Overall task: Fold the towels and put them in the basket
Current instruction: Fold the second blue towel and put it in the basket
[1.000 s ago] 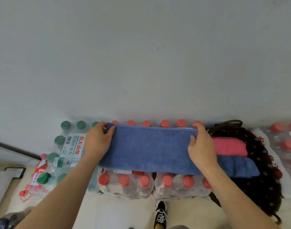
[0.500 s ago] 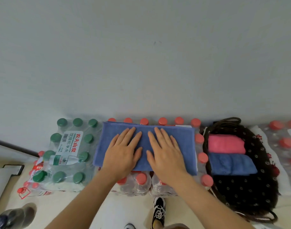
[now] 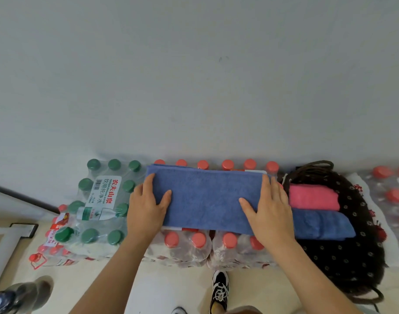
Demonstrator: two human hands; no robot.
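Observation:
A blue towel point(image 3: 205, 200), folded into a long strip, lies flat on packs of red-capped water bottles point(image 3: 187, 245). My left hand point(image 3: 144, 207) rests flat on its left end and my right hand point(image 3: 271, 211) rests flat on its right end. On both hands the fingers are straight and the thumbs lie on the cloth. To the right sits a dark brown knitted basket point(image 3: 343, 257). It holds a folded pink towel point(image 3: 311, 197) and a folded blue towel point(image 3: 323, 224).
A pack of green-capped bottles point(image 3: 98, 200) stands left of the towel, and more red-capped bottles point(image 3: 395, 196) lie right of the basket. A plain wall rises right behind. My shoe point(image 3: 220, 288) is on the floor below, and a dark bottle point(image 3: 3, 300) stands at the bottom left.
My hands have slid apart from the middle of the blue towel to its two ends. A second ago they held those ends while laying the fold down.

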